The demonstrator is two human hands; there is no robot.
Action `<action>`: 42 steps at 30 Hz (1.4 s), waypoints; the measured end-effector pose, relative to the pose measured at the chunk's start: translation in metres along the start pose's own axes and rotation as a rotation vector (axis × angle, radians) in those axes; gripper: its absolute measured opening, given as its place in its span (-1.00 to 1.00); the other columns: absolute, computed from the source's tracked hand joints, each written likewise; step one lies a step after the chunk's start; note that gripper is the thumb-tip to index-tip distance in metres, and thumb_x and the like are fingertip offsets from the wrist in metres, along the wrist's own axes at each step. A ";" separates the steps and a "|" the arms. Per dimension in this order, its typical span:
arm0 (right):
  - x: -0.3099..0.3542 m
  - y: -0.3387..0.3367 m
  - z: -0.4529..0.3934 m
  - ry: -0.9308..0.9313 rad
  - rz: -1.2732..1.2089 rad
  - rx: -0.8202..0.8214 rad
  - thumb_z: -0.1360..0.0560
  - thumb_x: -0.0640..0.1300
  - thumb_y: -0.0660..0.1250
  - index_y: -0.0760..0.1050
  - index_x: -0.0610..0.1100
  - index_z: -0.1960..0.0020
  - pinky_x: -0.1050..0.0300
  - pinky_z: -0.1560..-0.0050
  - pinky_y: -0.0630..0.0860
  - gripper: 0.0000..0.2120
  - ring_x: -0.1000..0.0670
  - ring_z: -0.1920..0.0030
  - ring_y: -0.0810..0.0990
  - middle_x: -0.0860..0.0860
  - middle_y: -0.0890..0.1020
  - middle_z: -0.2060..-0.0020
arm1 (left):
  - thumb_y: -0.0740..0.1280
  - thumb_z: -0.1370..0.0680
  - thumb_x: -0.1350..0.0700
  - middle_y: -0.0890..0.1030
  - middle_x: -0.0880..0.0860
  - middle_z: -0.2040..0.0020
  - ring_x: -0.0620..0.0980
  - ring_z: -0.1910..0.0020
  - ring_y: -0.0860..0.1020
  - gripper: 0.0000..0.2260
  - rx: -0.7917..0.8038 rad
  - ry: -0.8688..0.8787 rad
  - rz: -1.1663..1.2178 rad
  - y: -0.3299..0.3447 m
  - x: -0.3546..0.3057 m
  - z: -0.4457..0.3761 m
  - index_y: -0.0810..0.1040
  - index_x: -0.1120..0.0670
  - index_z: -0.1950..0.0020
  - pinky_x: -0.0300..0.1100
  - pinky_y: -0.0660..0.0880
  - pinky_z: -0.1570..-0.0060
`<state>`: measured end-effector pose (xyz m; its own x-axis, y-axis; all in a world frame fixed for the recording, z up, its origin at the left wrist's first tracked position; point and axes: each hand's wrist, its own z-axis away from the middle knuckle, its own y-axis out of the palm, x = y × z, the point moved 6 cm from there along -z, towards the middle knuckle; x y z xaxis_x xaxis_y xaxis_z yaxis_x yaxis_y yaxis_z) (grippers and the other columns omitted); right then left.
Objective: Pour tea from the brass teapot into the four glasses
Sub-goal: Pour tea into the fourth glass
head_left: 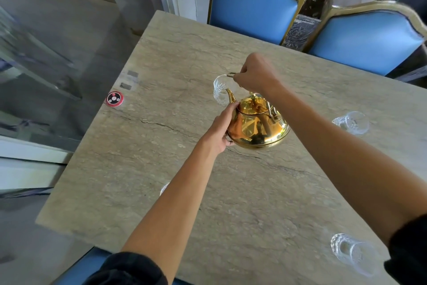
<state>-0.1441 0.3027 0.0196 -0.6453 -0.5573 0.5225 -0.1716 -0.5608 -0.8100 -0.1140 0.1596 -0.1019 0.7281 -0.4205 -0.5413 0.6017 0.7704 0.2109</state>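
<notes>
The brass teapot point(256, 125) hangs above the middle of the stone table point(161, 169), tilted with its spout over a clear cut glass point(220, 90). My right hand point(254, 74) is closed on the teapot's wire handle above it. My left hand point(223, 127) cups the pot's left side and base. Another glass point(352, 121) stands at the right, a third point(353, 253) near the front right. A fourth glass point(164, 188) is mostly hidden behind my left forearm. I cannot tell whether tea is flowing.
A round red and black disc point(114, 98) lies near the table's left edge, beside two small grey tabs point(129, 80). Two blue chairs with gold frames point(254, 2) point(367, 37) stand at the far side. The table's left edge drops to grey floor.
</notes>
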 end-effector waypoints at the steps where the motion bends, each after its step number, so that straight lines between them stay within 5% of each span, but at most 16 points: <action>1: 0.000 0.000 -0.001 -0.001 -0.005 -0.002 -0.46 -0.20 0.40 0.63 -0.36 0.10 0.15 0.40 0.28 -0.81 -0.07 0.32 0.42 -0.13 0.53 0.32 | 0.38 -0.51 -0.36 0.72 0.13 -0.16 0.13 -0.19 0.67 -0.41 -0.002 0.001 0.002 0.000 0.000 -0.001 0.59 0.03 -0.35 0.19 0.56 -0.30; 7: 0.004 -0.003 -0.006 -0.006 0.029 -0.003 -0.48 -0.20 0.40 0.60 -0.27 0.12 0.19 0.45 0.26 -0.88 0.00 0.41 0.36 -0.05 0.47 0.39 | 0.38 -0.50 -0.38 0.72 0.11 -0.16 0.12 -0.21 0.66 -0.50 0.008 -0.001 0.002 0.001 -0.004 -0.001 0.62 -0.03 -0.22 0.18 0.54 -0.31; 11: 0.006 -0.006 -0.008 -0.001 0.057 0.006 -0.48 -0.20 0.40 0.57 -0.25 0.16 0.19 0.46 0.25 -0.89 0.00 0.41 0.35 -0.03 0.45 0.40 | 0.36 -0.53 -0.37 0.71 0.09 -0.15 0.09 -0.20 0.65 -0.57 0.023 -0.023 0.020 0.005 -0.006 0.004 0.60 -0.06 -0.14 -0.01 0.57 0.07; 15: 0.008 -0.012 -0.007 -0.008 0.082 0.012 -0.47 -0.24 0.37 0.55 -0.25 0.19 0.21 0.47 0.23 -0.92 0.01 0.44 0.32 -0.04 0.43 0.40 | 0.35 -0.54 -0.37 0.71 0.09 -0.14 0.08 -0.17 0.65 -0.57 0.033 -0.036 0.031 0.008 -0.007 0.006 0.59 -0.04 -0.15 -0.04 0.53 0.17; 22: 0.011 -0.021 -0.004 -0.006 0.108 0.008 -0.47 -0.24 0.37 0.44 -0.18 0.33 0.23 0.48 0.20 -0.78 0.05 0.46 0.28 -0.01 0.40 0.43 | 0.34 -0.54 -0.38 0.72 0.12 -0.13 0.08 -0.14 0.66 -0.51 0.050 -0.025 0.016 0.013 -0.009 0.011 0.61 0.00 -0.18 -0.03 0.54 0.13; 26: 0.014 -0.027 -0.001 -0.008 0.124 -0.007 -0.48 -0.25 0.37 0.35 -0.13 0.38 0.23 0.47 0.20 -0.69 0.04 0.45 0.27 0.00 0.36 0.44 | 0.34 -0.54 -0.37 0.73 0.13 -0.16 0.11 -0.18 0.67 -0.51 0.057 -0.013 0.015 0.015 -0.011 0.012 0.63 0.00 -0.20 0.05 0.60 -0.13; 34: 0.018 -0.033 0.002 -0.020 0.152 -0.022 -0.48 -0.22 0.38 0.43 -0.15 0.30 0.23 0.45 0.24 -0.79 0.05 0.39 0.35 0.01 0.42 0.38 | 0.34 -0.52 -0.39 0.70 0.15 -0.24 0.13 -0.23 0.64 -0.39 0.061 -0.005 0.041 0.020 -0.011 0.016 0.57 0.01 -0.38 -0.01 0.58 0.08; 39: 0.019 -0.036 0.004 -0.028 0.173 -0.028 -0.48 -0.19 0.40 0.42 -0.14 0.30 0.22 0.43 0.26 -0.77 0.05 0.37 0.36 0.01 0.42 0.37 | 0.34 -0.52 -0.40 0.69 0.15 -0.25 0.13 -0.24 0.64 -0.37 0.068 -0.004 0.038 0.022 -0.012 0.020 0.56 0.01 -0.40 0.01 0.58 0.03; 42: 0.022 -0.039 0.006 -0.048 0.179 -0.036 -0.48 -0.19 0.39 0.54 -0.16 0.17 0.23 0.43 0.26 -0.93 0.03 0.32 0.39 0.02 0.44 0.37 | 0.33 -0.53 -0.40 0.69 0.15 -0.25 0.14 -0.24 0.63 -0.39 0.074 0.002 0.031 0.023 -0.013 0.020 0.57 0.01 -0.38 0.03 0.58 -0.01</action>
<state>-0.1475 0.3088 0.0637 -0.6316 -0.6755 0.3805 -0.0844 -0.4279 -0.8999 -0.1028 0.1732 -0.0741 0.7463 -0.3956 -0.5352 0.6012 0.7458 0.2871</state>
